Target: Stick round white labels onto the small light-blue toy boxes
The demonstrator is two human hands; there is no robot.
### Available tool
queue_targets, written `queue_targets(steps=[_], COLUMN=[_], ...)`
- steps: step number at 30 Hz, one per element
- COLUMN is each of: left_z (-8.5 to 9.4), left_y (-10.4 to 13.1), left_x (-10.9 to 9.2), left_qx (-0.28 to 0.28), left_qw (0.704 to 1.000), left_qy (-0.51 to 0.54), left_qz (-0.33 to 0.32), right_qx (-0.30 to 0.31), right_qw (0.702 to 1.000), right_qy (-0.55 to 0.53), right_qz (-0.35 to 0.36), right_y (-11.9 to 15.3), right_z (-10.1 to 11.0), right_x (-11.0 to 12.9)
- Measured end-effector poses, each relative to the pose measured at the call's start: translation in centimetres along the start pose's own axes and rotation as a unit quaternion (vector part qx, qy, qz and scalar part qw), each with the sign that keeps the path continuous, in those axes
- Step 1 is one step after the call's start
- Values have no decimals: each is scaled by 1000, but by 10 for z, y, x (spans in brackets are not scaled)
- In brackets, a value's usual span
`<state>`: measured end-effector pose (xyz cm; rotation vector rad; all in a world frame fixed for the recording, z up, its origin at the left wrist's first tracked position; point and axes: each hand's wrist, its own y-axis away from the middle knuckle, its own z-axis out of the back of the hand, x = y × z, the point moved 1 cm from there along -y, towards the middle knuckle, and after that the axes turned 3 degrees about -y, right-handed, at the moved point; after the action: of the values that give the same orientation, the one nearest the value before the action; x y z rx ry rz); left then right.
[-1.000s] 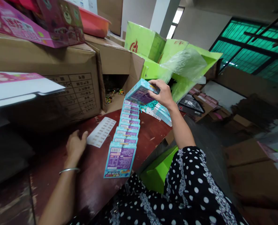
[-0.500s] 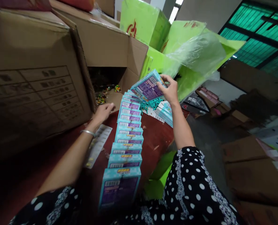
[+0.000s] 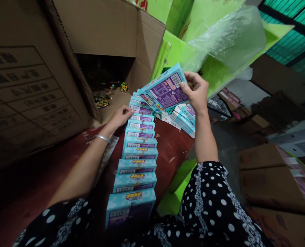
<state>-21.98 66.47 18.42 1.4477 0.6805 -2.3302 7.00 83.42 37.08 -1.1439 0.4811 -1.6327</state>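
Note:
My right hand (image 3: 196, 92) grips a flat turquoise and purple carton (image 3: 165, 89) by its right end, thumb on the printed back. The carton is tilted in the air above the far end of a row. That row is made of several similar cartons (image 3: 137, 166), overlapping and leaning from near my body to the far side of the red table (image 3: 165, 147). Beside the row's far left edge, my left hand (image 3: 120, 117) has its fingers curled together, fingertips at a carton's edge. Whether anything is pinched there cannot be made out.
An open cardboard box (image 3: 103, 27) stands at the far left, with small colourful packets (image 3: 102, 99) at its opening. Flattened cartons (image 3: 184, 118) lie stacked right of the row. Lime-green boxes (image 3: 178, 48) with clear plastic film rise behind. A printed strip (image 3: 108, 154) lies under my left forearm.
My left hand has moved right, up to the row's far edge. The carton in my right hand has come nearer and shows more of its back. The camera view has shifted closer.

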Motion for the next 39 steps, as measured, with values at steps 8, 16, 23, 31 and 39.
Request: queue_targets(steps=[8,16,23,31,39], left_z=[9,13,15,13,57], left_y=[29,59,64,64,99], left_x=[-12,-17,-22,-21,-3], left_qx=[18,30,20,8,-76], left_qw=[996,989,987,991,996], left_qy=[86,146,157,135,8], left_qz=[-8,-10,-7,0,44], right_qx=[34,146,272,238,95], right_qw=[999,988,961,967,989], right_qy=[-15,-34,-28,82,107], right_qz=[-11,-44,-46,-38,-26], right_y=[-12,-13,1,36,71], right_z=[-21,-44,-90,-122,-64], right_x=[0,24,18,2,10])
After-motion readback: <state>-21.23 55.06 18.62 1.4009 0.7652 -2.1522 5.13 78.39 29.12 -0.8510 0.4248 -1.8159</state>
